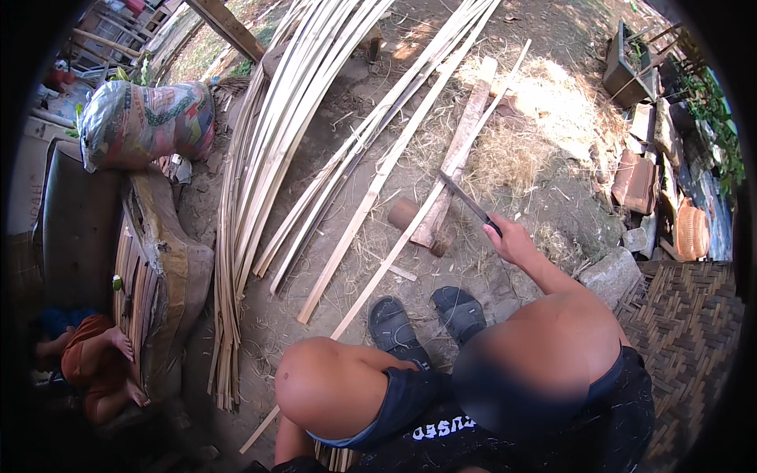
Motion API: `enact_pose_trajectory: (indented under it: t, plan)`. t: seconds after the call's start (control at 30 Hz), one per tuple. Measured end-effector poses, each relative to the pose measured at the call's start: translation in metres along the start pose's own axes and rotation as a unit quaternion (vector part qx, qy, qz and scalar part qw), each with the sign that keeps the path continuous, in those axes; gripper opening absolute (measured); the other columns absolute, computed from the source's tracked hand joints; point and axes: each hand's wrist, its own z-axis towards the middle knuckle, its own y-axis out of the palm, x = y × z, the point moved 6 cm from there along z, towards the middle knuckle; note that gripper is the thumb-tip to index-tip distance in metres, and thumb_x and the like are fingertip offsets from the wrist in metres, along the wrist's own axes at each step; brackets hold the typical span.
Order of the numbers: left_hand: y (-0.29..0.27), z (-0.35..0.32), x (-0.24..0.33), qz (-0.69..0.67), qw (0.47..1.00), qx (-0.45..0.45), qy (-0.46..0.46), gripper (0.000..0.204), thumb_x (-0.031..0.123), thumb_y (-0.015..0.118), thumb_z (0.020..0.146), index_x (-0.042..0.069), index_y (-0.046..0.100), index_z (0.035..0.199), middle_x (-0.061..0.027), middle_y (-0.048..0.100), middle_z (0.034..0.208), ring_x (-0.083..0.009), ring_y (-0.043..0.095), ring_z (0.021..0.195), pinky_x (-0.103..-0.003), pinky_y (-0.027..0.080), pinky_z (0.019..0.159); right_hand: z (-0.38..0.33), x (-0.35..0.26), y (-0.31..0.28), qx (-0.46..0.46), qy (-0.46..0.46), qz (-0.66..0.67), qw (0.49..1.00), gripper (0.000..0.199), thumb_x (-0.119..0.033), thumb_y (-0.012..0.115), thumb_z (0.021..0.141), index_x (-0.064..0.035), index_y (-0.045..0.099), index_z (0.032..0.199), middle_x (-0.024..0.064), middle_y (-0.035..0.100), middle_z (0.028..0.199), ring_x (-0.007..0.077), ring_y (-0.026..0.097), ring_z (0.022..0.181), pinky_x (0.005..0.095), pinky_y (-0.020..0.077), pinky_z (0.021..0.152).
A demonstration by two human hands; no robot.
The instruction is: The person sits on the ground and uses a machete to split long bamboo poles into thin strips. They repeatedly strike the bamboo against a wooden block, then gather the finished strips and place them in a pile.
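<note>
A bulging woven sack [146, 122] lies on its side at the upper left, resting on the far end of the worn couch [169, 268]. It is plump and rounded, with a shiny plastic surface printed in red, green, yellow and white, and its gathered whitish end points away from the couch.

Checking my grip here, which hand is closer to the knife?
Right. The right hand grips the knife by its handle; the left hand is not visible, hidden somewhere below the knees.
</note>
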Motion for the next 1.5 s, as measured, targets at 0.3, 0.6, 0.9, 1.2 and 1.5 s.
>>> enact_pose_trajectory:
  t: [0.3, 0.6, 0.9, 1.2, 1.5]
  plan:
    - [0.0, -0.018, -0.075, 0.005, 0.999, 0.025, -0.038, 0.042, 0.039, 0.056, 0.103, 0.002, 0.069, 0.087, -0.0007, 0.056, 0.058, -0.0087, 0.05, 0.052, -0.029, 0.039, 0.049, 0.034, 0.036, -0.039, 0.092, 0.018, -0.074, 0.993, 0.034, -0.037, 0.056, 0.1, -0.0068, 0.063, 0.114, 0.0243, 0.068, 0.087, 0.0442, 0.068, 0.079, 0.0513, 0.0544, 0.069]
    - [0.059, 0.068, 0.078, -0.064, 0.986, -0.059, 0.139, 0.043, 0.038, 0.054, 0.104, -0.001, 0.068, 0.091, -0.0028, 0.06, 0.063, -0.0098, 0.054, 0.055, -0.028, 0.045, 0.053, -0.034, -0.06, 0.037, -0.064, -0.185, -0.1, 0.976, 0.037, -0.036, 0.058, 0.099, -0.009, 0.062, 0.125, 0.0248, 0.07, 0.09, 0.0455, 0.068, 0.078, 0.0512, 0.0556, 0.072]
    - [0.054, 0.062, 0.093, -0.054, 0.988, -0.079, 0.122, 0.042, 0.034, 0.055, 0.104, -0.001, 0.065, 0.081, -0.0026, 0.06, 0.065, -0.0086, 0.053, 0.058, -0.027, 0.043, 0.054, -0.023, -0.053, 0.02, -0.084, -0.178, -0.126, 0.972, 0.039, -0.038, 0.059, 0.098, -0.009, 0.063, 0.124, 0.0251, 0.069, 0.087, 0.0447, 0.068, 0.079, 0.0516, 0.0556, 0.07]
    - [0.024, 0.029, 0.028, 0.013, 0.999, -0.007, 0.044, 0.045, 0.039, 0.055, 0.103, 0.002, 0.066, 0.082, 0.0019, 0.052, 0.059, -0.0068, 0.046, 0.055, -0.026, 0.039, 0.052, 0.009, -0.004, 0.003, 0.052, -0.083, -0.041, 0.994, 0.039, -0.038, 0.059, 0.098, -0.0096, 0.063, 0.124, 0.0253, 0.069, 0.086, 0.0448, 0.068, 0.08, 0.0521, 0.0554, 0.07]
    - [0.015, 0.002, -0.013, 0.002, 0.999, 0.027, 0.021, 0.046, 0.041, 0.055, 0.103, 0.001, 0.067, 0.083, 0.0001, 0.055, 0.059, -0.0077, 0.048, 0.055, -0.027, 0.04, 0.051, 0.008, 0.004, 0.0, 0.04, -0.069, -0.047, 0.996, 0.039, -0.037, 0.06, 0.098, -0.0097, 0.062, 0.125, 0.0265, 0.069, 0.089, 0.0447, 0.068, 0.085, 0.0517, 0.0547, 0.075]
